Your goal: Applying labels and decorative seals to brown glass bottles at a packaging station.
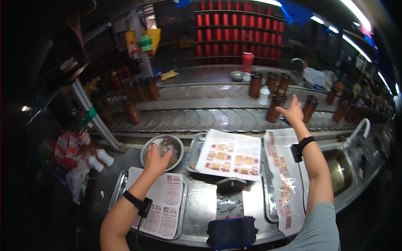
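Black wristbands (138, 203) — grey sleeve (320, 230)

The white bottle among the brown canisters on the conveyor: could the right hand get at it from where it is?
Probably yes. The right hand is stretched over the conveyor, at a brown canister; the white bottle stands just beyond and left. That canister partly blocks the way.

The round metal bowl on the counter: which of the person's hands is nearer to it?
Left. The left hand is in the metal bowl, touching its contents; the right hand is far off, reaching to a brown cup on the conveyor.
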The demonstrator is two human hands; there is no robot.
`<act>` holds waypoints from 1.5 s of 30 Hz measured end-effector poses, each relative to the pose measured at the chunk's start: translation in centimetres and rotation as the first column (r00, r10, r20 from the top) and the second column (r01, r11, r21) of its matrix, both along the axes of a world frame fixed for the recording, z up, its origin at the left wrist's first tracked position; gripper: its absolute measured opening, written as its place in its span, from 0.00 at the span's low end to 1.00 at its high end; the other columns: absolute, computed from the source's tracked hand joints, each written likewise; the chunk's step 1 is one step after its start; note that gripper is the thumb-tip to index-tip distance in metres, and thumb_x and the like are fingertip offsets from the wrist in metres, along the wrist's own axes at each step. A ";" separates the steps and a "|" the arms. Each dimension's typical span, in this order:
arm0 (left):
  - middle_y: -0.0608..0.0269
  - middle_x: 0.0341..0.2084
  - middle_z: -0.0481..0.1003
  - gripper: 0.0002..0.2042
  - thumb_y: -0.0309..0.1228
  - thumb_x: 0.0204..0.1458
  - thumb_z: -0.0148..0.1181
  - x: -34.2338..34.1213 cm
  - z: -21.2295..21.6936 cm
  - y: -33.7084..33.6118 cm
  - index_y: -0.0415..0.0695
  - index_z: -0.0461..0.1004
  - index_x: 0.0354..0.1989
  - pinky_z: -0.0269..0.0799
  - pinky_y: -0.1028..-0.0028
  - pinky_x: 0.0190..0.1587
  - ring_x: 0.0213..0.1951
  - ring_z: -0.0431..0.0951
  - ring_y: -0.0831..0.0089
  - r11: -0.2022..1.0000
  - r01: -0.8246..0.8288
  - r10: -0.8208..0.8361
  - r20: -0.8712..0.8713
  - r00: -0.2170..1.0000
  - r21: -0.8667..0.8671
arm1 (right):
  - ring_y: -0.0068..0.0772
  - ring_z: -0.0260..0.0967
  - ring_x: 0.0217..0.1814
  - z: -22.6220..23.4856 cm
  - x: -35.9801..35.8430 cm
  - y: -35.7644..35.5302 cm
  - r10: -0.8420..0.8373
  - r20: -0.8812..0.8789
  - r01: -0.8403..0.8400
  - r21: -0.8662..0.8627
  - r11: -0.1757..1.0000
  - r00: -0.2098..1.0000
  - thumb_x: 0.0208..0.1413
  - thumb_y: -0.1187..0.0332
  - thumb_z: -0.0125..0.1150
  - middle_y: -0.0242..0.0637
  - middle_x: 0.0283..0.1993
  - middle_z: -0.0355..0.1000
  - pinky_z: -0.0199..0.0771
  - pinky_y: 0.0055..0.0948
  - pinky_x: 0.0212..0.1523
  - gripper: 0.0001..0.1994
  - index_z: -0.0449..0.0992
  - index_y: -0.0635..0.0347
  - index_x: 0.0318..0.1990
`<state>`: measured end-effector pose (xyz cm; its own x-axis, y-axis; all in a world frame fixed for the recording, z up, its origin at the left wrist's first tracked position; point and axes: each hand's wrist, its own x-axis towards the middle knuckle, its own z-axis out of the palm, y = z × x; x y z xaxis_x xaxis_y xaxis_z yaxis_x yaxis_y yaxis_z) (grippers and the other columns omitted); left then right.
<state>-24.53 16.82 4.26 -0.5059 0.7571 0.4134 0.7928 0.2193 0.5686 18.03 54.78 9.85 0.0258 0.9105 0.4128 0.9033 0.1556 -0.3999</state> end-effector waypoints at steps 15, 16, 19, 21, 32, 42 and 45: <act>0.36 0.59 0.62 0.43 0.47 0.45 0.69 -23.0 4.4 11.8 0.34 0.56 0.64 0.62 0.54 0.62 0.60 0.65 0.40 0.873 -0.485 0.482 -0.225 0.847 0.047 | 0.61 0.70 0.58 -4.6 1.6 12.0 -0.265 -0.066 0.263 -0.036 0.964 0.962 0.41 0.42 0.70 0.57 0.57 0.69 0.72 0.52 0.55 0.44 0.59 0.59 0.60; 0.37 0.60 0.60 0.45 0.48 0.45 0.70 -23.3 4.4 12.7 0.37 0.55 0.66 0.62 0.54 0.63 0.61 0.64 0.40 0.874 -0.485 0.481 -0.208 0.852 0.035 | 0.61 0.70 0.59 -4.8 2.1 11.6 -0.251 -0.078 0.253 0.015 0.967 0.965 0.42 0.43 0.69 0.56 0.57 0.70 0.71 0.52 0.55 0.44 0.59 0.59 0.62; 0.39 0.64 0.56 0.48 0.49 0.44 0.70 -24.3 4.1 15.1 0.42 0.50 0.70 0.61 0.54 0.64 0.61 0.63 0.41 0.887 -0.459 0.462 -0.154 0.873 0.054 | 0.59 0.69 0.60 -5.5 3.9 10.6 -0.238 -0.100 0.244 0.048 0.969 0.966 0.43 0.42 0.67 0.53 0.59 0.71 0.69 0.49 0.57 0.45 0.60 0.57 0.66; 0.35 0.64 0.54 0.53 0.53 0.40 0.72 -25.2 3.7 16.8 0.53 0.45 0.73 0.59 0.53 0.65 0.64 0.59 0.40 0.875 -0.483 0.485 -0.073 0.871 0.040 | 0.57 0.69 0.61 -5.4 5.3 9.7 -0.055 -0.252 0.087 0.115 0.990 0.966 0.42 0.41 0.67 0.54 0.60 0.70 0.67 0.43 0.60 0.46 0.61 0.55 0.67; 0.40 0.52 0.69 0.43 0.48 0.36 0.76 -21.5 0.2 20.4 0.40 0.61 0.59 0.69 0.56 0.55 0.55 0.72 0.46 0.925 -0.290 0.258 0.156 0.954 0.245 | 0.27 0.64 0.56 2.4 10.5 -6.9 0.391 -0.571 -0.333 0.209 0.919 0.721 0.53 0.61 0.63 0.34 0.60 0.64 0.64 0.25 0.57 0.33 0.63 0.56 0.68; 0.54 0.47 0.76 0.33 0.45 0.41 0.76 -19.8 5.7 -3.8 0.41 0.68 0.53 0.70 0.67 0.54 0.49 0.78 0.63 0.841 -0.235 0.210 0.106 0.972 0.488 | 0.29 0.64 0.56 4.5 9.5 -18.2 0.668 -0.462 -0.723 0.080 0.686 0.583 0.38 0.33 0.69 0.36 0.59 0.64 0.64 0.31 0.58 0.56 0.57 0.62 0.69; 0.53 0.47 0.75 0.33 0.44 0.42 0.75 -20.4 4.6 -10.3 0.42 0.68 0.54 0.69 0.64 0.55 0.51 0.76 0.58 0.827 -0.410 0.439 0.015 0.899 0.384 | 0.32 0.64 0.60 4.4 4.0 -25.1 0.527 -0.688 -0.742 -0.024 0.671 0.499 0.24 0.23 0.70 0.38 0.58 0.64 0.62 0.33 0.62 0.65 0.60 0.65 0.67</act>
<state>-44.90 6.50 8.83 -0.7005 0.2592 0.6649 0.7113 0.3294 0.6209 22.05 29.66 14.22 -0.4772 0.8395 0.2598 0.1563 0.3720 -0.9150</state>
